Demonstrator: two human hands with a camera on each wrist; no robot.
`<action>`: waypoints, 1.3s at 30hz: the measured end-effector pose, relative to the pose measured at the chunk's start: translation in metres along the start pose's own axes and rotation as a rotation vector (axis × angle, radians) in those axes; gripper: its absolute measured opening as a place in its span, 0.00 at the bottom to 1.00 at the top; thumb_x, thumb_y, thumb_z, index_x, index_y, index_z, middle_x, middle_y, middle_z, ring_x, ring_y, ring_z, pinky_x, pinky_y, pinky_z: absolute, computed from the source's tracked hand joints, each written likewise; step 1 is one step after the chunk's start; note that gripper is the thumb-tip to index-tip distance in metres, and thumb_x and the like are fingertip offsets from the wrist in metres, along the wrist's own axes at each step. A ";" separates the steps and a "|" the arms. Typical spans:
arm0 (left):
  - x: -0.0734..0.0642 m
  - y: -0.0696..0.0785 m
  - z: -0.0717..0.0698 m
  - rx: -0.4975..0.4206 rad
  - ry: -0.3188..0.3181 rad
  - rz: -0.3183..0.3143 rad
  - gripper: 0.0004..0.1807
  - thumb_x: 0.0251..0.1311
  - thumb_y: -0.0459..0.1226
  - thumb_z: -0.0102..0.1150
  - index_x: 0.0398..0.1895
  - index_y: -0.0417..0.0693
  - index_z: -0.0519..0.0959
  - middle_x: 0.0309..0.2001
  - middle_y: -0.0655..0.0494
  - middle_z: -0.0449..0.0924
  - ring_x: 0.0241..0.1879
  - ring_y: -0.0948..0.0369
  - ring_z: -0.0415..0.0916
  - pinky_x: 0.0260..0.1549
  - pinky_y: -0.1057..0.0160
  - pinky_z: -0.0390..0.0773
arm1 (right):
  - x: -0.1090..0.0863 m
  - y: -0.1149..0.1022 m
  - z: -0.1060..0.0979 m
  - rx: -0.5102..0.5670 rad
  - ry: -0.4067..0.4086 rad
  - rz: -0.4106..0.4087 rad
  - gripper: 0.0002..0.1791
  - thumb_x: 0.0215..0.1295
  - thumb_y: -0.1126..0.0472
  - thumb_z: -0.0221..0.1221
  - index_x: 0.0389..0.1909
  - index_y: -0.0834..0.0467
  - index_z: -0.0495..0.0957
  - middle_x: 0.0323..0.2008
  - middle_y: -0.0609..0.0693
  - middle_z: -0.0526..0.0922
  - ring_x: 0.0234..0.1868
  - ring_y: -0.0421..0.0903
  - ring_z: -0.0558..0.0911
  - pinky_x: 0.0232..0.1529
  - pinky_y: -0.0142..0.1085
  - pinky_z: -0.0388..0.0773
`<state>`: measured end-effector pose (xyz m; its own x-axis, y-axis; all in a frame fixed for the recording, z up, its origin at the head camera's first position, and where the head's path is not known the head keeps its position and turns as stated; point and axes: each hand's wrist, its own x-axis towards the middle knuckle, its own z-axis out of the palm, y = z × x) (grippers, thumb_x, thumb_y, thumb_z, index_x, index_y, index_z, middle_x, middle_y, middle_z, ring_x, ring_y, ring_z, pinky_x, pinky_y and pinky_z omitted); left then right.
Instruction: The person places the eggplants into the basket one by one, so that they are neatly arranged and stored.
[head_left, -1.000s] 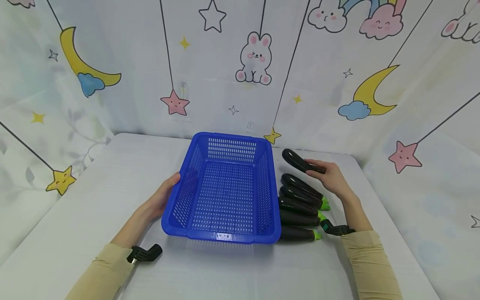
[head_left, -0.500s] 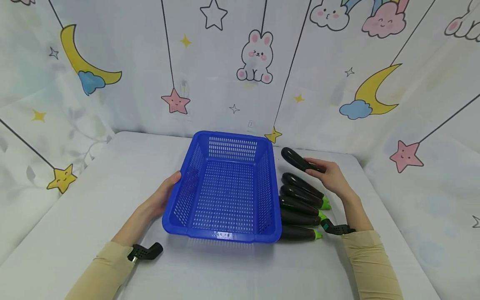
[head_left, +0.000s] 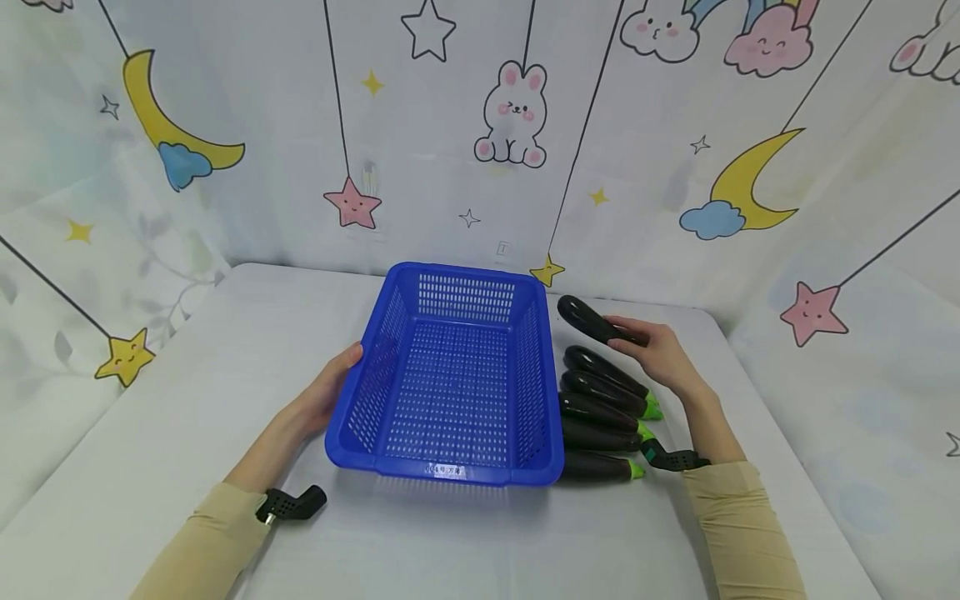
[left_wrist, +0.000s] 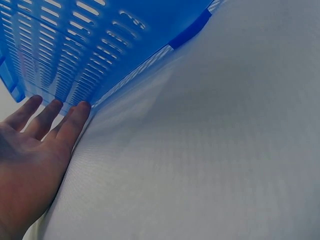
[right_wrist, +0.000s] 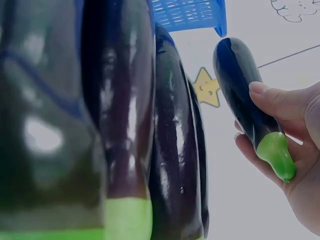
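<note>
A blue plastic basket (head_left: 450,392) with slotted walls stands in the middle of the table, nothing inside it. My left hand (head_left: 328,390) is at its left side; in the left wrist view the fingers (left_wrist: 70,131) stretch out fairly straight, tips against the slotted wall (left_wrist: 75,60). My right hand (head_left: 660,354) holds a dark, glossy eggplant (head_left: 585,318) near its stem end, beyond the row and right of the basket. The right wrist view shows thumb and fingers around this eggplant (right_wrist: 240,82), its green cap (right_wrist: 274,150) towards the palm.
Several more eggplants (head_left: 603,387) lie in a row along the basket's right side, green caps to the right. They fill the left of the right wrist view. A white cloth covers the table (head_left: 187,375); a cartoon-printed curtain (head_left: 420,125) hangs behind it.
The held eggplant and my right fingers have shifted slightly left, towards the basket. My left hand keeps its place at the basket, and the row of eggplants lies as before.
</note>
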<state>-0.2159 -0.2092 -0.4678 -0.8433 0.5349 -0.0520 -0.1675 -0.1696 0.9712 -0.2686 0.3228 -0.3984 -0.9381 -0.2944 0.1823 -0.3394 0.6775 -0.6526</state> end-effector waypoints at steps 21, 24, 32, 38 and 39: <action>0.000 -0.003 0.001 -0.034 -0.015 -0.005 0.40 0.72 0.60 0.33 0.78 0.51 0.42 0.59 0.42 0.70 0.51 0.53 0.78 0.47 0.53 0.81 | -0.013 -0.062 -0.004 0.044 -0.009 -0.122 0.24 0.70 0.68 0.60 0.65 0.65 0.73 0.61 0.63 0.79 0.53 0.58 0.82 0.49 0.18 0.74; 0.000 -0.003 0.002 -0.035 -0.012 -0.006 0.40 0.72 0.61 0.33 0.78 0.50 0.43 0.59 0.42 0.71 0.51 0.53 0.78 0.47 0.53 0.81 | -0.010 -0.056 -0.002 0.058 -0.010 -0.144 0.24 0.69 0.68 0.60 0.65 0.65 0.73 0.61 0.63 0.78 0.53 0.55 0.82 0.49 0.19 0.74; -0.001 0.000 0.002 -0.055 -0.019 -0.013 0.41 0.72 0.61 0.31 0.78 0.45 0.44 0.57 0.44 0.74 0.50 0.54 0.79 0.46 0.54 0.82 | 0.002 -0.034 0.008 0.060 -0.001 -0.163 0.24 0.71 0.64 0.60 0.67 0.56 0.74 0.62 0.57 0.79 0.52 0.51 0.83 0.50 0.19 0.74; 0.000 0.002 0.002 -0.078 -0.031 0.005 0.38 0.73 0.60 0.32 0.76 0.47 0.47 0.56 0.45 0.75 0.48 0.55 0.80 0.44 0.55 0.83 | 0.004 -0.037 0.010 0.068 -0.001 -0.191 0.24 0.71 0.63 0.60 0.67 0.56 0.74 0.63 0.58 0.78 0.53 0.55 0.83 0.50 0.19 0.74; 0.000 0.002 0.002 -0.076 -0.034 0.008 0.37 0.73 0.59 0.33 0.76 0.49 0.46 0.56 0.45 0.75 0.48 0.55 0.80 0.44 0.55 0.83 | 0.004 -0.038 0.010 0.072 -0.001 -0.191 0.24 0.71 0.63 0.60 0.66 0.56 0.74 0.63 0.57 0.78 0.53 0.55 0.83 0.50 0.19 0.74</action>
<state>-0.2152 -0.2084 -0.4654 -0.8270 0.5612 -0.0347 -0.1997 -0.2355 0.9511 -0.2586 0.2890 -0.3804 -0.8573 -0.4135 0.3068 -0.5051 0.5597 -0.6570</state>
